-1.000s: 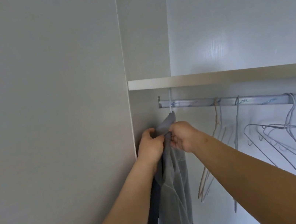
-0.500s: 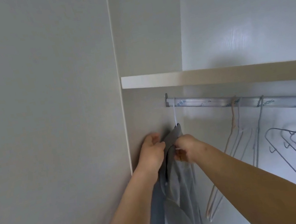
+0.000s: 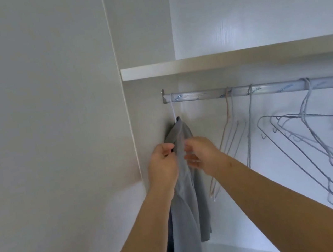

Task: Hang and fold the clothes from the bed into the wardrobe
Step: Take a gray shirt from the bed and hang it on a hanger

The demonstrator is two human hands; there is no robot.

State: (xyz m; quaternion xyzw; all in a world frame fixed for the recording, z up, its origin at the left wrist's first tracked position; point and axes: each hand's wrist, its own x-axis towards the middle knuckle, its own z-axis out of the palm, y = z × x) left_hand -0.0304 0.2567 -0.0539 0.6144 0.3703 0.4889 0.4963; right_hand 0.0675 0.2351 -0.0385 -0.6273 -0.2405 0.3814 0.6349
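A grey garment point(image 3: 187, 209) is seen hung on a white hanger point(image 3: 173, 111). The hanger's thin hook is looped over the far left end of the rail point(image 3: 200, 95), directly above the hands. The garment is draped long and narrow. Its shoulder part is bunched just above the hands, and its lower length is carried down between the two forearms and out of the bottom of the view.

The left hand point(image 3: 162, 163) is closed on the fabric, with thumb and curled fingers pressed onto the garment's left edge a little below the shoulder. The right hand point(image 3: 205, 154) is held at the same height, just beside the garment's right edge, its fingers bent loosely toward the cloth. (They are blurred, so it cannot be told whether any fabric is pinched by them.)

Just left of the left hand, the wardrobe's side panel point(image 3: 146, 111) is met by the rail's bracket. Above both hands, over the rail, a pale shelf point(image 3: 237, 58) is fixed across the wardrobe. To the right of the right hand, a beige hanger point(image 3: 228, 114) is hung bare on the rail. Farther right of it, well apart from the hands, a loose cluster of wire hangers point(image 3: 304, 118) is suspended at mixed angles.
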